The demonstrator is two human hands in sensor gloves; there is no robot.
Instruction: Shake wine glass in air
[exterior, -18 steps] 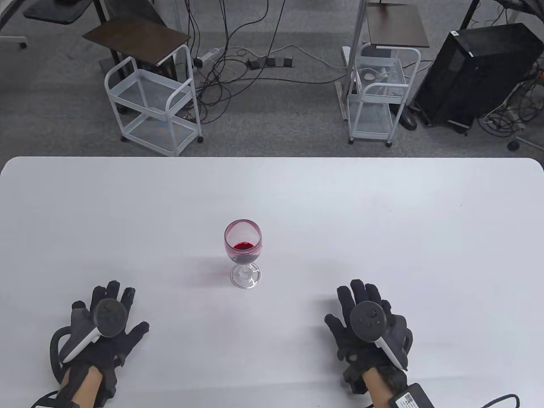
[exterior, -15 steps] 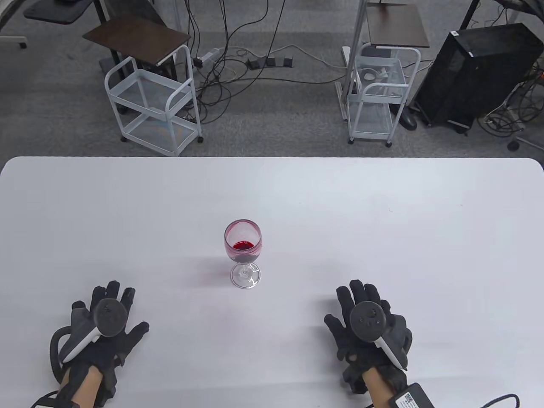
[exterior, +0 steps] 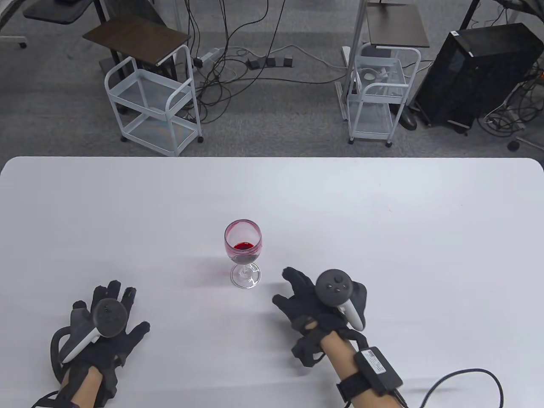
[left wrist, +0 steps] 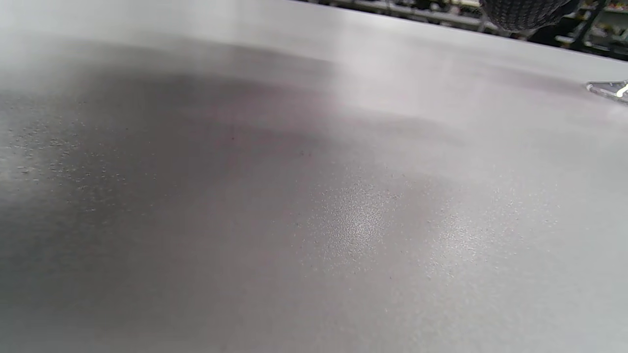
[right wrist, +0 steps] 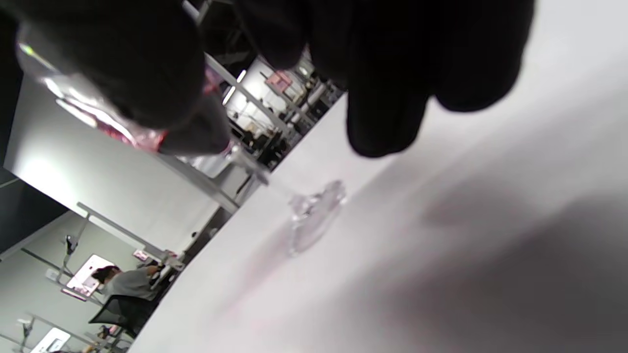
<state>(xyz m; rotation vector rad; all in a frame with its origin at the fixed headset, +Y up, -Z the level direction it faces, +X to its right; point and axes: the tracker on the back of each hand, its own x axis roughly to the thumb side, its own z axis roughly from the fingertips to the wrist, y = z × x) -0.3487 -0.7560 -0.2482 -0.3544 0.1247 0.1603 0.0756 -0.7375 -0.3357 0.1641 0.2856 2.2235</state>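
Note:
A clear wine glass (exterior: 243, 253) with a little red wine stands upright near the middle of the white table (exterior: 382, 204). My right hand (exterior: 304, 297) is open and empty, just right of the glass foot, fingers pointing toward it and apart from it. In the right wrist view the glass foot (right wrist: 314, 213) and stem show beyond my dark fingers (right wrist: 382, 98). My left hand (exterior: 108, 323) rests flat and open on the table at the front left. The left wrist view shows only the edge of the glass foot (left wrist: 608, 89) at the far right.
Beyond the table's far edge stand two white wire carts (exterior: 155, 100) (exterior: 378, 91), a black computer tower (exterior: 476, 72) and floor cables. A cable (exterior: 463, 382) trails from my right wrist across the table's front right.
My right hand has moved left and forward from the front right toward the glass foot. The left hand and the glass have stayed put.

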